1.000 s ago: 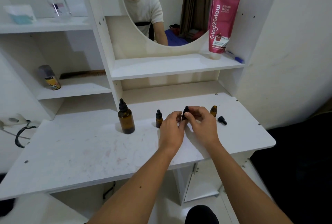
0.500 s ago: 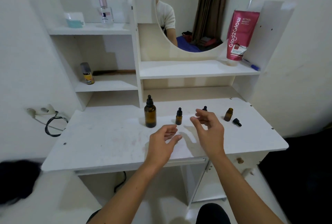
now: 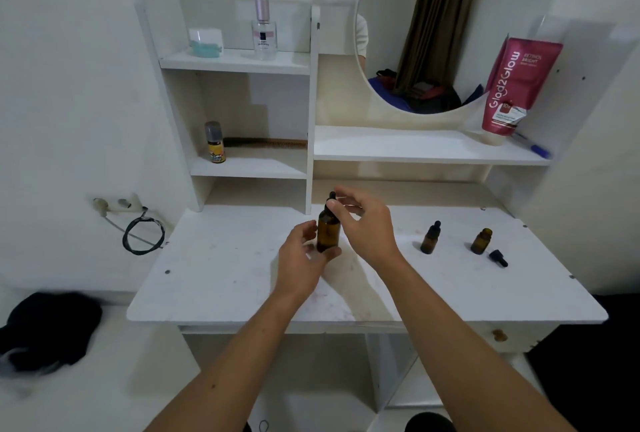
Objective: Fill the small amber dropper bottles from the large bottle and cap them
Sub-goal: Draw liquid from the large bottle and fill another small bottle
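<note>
Large bottle: middle of table, toward back edge, gripped round body by left hand. Dropper cap pinched by right hand. Uncapped small bottle, loose cap: near right edge. Advised: body kept upright and steady, cap unscrewed slowly.

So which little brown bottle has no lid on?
The small amber bottle farthest right, beside the loose black dropper cap. The other small bottle wears its cap.
</note>
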